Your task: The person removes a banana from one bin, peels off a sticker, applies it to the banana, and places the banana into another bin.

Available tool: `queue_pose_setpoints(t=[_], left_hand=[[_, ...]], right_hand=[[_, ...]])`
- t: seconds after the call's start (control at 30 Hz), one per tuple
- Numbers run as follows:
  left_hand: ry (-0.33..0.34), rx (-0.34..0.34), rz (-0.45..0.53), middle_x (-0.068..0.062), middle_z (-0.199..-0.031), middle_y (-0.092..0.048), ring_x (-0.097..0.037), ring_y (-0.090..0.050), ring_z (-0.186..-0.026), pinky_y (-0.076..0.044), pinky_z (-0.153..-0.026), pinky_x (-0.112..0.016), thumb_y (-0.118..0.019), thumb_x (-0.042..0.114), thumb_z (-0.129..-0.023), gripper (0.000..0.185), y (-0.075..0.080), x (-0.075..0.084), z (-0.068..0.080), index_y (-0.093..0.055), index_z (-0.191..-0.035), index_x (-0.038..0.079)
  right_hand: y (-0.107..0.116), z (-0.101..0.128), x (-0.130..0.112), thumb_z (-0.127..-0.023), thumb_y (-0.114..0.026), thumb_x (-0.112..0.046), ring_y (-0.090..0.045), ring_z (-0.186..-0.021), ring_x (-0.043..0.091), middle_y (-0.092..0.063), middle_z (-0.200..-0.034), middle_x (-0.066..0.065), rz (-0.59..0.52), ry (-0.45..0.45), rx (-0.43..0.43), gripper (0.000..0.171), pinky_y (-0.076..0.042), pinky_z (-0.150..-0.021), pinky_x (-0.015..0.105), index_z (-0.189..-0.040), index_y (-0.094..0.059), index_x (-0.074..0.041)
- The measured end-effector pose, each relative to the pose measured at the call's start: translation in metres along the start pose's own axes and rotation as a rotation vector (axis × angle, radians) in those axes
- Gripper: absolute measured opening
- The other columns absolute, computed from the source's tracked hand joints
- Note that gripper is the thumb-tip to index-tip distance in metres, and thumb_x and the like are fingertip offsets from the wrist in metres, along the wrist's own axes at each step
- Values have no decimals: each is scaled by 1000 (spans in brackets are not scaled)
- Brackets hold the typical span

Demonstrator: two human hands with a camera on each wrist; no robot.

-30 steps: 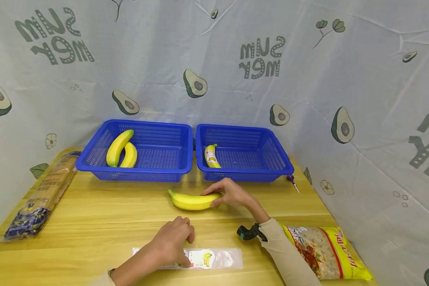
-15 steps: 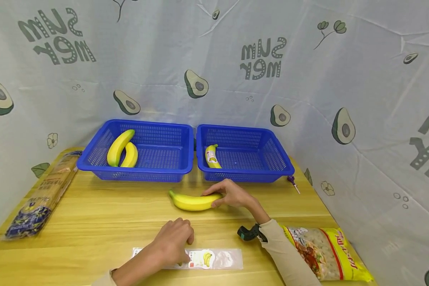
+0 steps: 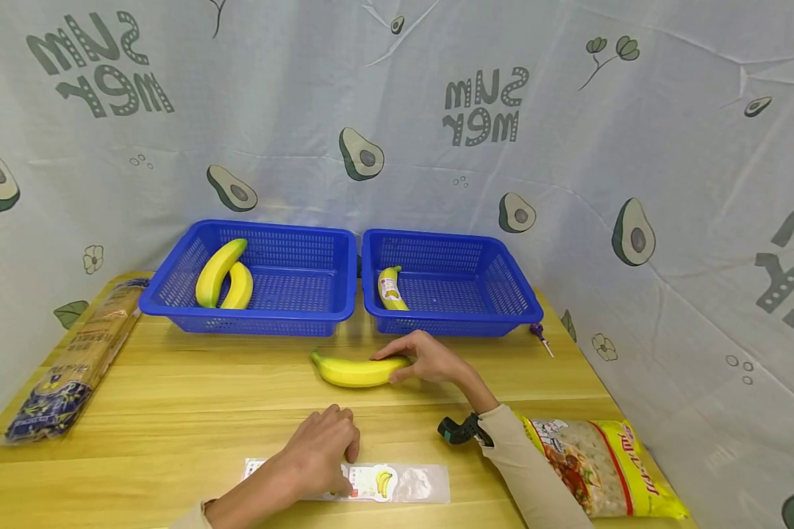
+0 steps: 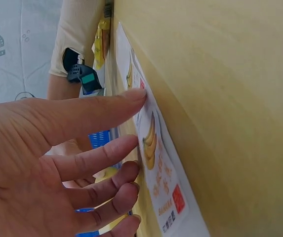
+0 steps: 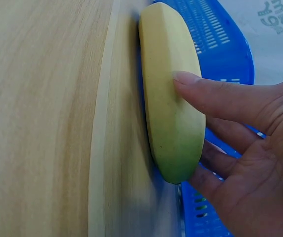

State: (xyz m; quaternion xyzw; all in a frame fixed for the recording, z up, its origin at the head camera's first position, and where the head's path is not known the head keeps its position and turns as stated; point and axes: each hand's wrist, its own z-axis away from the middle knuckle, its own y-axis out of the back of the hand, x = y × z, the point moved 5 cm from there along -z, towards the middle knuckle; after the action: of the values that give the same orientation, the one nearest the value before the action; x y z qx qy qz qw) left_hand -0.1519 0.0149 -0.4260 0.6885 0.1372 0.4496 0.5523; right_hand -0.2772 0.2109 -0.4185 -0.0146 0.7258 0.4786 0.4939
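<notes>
In the head view, my right hand [image 3: 426, 358] grips one end of a yellow banana [image 3: 351, 371] that lies on the table in front of the baskets. Its thumb lies on the near side in the right wrist view, with the fingers behind the fruit [image 5: 173, 94]. My left hand [image 3: 324, 448] is lower down, on a clear strip of banana stickers [image 3: 423, 483]. The left wrist view shows the thumb on the strip's printed face [image 4: 156, 163] and the forefinger at its edge. The other left fingers are loosely curled. My hand covers the strip's left part.
The left blue basket [image 3: 298, 316] has two bananas [image 3: 218, 275] in it. One stickered banana [image 3: 390, 288] lies in the right blue basket [image 3: 459, 321]. A noodle pack [image 3: 82, 360] is at far left, a yellow food bag [image 3: 602, 470] at right, a purple lollipop [image 3: 539, 334] by the right basket.
Both hands stay nearly in place. The sticker by my left thumb has shifted slightly against the strip. The banana has not visibly moved.
</notes>
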Motion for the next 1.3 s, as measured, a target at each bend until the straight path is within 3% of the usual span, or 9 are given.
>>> queue_pose_setpoints(t=[0.17, 0.37, 0.6, 0.7, 0.93, 1.1, 1.3], left_hand=[[6, -8, 42, 13, -86, -55, -20, -58, -98, -48, -79, -33, -107, 17, -58, 39, -1, 0, 1, -70, -73, 17], [2, -35, 90, 14, -82, -54, -6, -46, -80, -45, -77, -30, -105, 12, -64, 39, -4, -1, 2, -68, -75, 19], [-28, -96, 302, 8, -78, -58, -5, -49, -76, -48, -70, -24, -98, -4, -71, 40, 0, -10, 1, -65, -82, 16], [-21, -110, 351, 9, -77, -59, -7, -47, -79, -45, -73, -26, -96, -4, -73, 36, 4, -15, -1, -68, -79, 17], [-76, -169, 448, 9, -74, -59, -6, -50, -69, -48, -66, -24, -93, -5, -77, 32, 5, -23, -5, -69, -76, 15], [-112, -193, 483, 12, -76, -63, -4, -57, -70, -54, -66, -24, -90, -1, -82, 28, 8, -30, -10, -68, -80, 17], [-98, -158, 600, 6, -77, -68, -8, -62, -71, -55, -67, -24, -87, -3, -86, 19, 20, -28, -11, -74, -83, 10]], right_hand=[[0, 0, -3, -89, -88, -3, -71, -125, 31, -77, -127, 13, 28, 8, 1, 41, -56, -109, 45, -128, -77, 1], [1, 1, -6, -90, -87, -3, -70, -126, 35, -76, -128, 17, 16, 30, 3, 41, -55, -110, 47, -128, -75, 5], [5, 3, -11, -91, -85, 0, -68, -129, 37, -74, -132, 20, -19, 27, -25, 44, -53, -113, 47, -132, -72, 7], [7, 4, -19, -92, -84, -1, -67, -131, 37, -73, -134, 20, -4, 47, -34, 45, -52, -114, 47, -134, -70, 8], [5, 6, -37, -96, -81, -3, -65, -134, 34, -71, -137, 22, -52, 98, -47, 44, -52, -114, 47, -137, -68, 8], [-1, 3, -53, -96, -81, -2, -71, -126, 30, -75, -130, 18, -76, 150, -70, 37, -55, -110, 46, -131, -73, 4], [-9, 4, -69, -94, -82, 0, -78, -104, 20, -81, -109, 12, -63, 186, -120, 20, -63, -96, 43, -113, -78, 0]])
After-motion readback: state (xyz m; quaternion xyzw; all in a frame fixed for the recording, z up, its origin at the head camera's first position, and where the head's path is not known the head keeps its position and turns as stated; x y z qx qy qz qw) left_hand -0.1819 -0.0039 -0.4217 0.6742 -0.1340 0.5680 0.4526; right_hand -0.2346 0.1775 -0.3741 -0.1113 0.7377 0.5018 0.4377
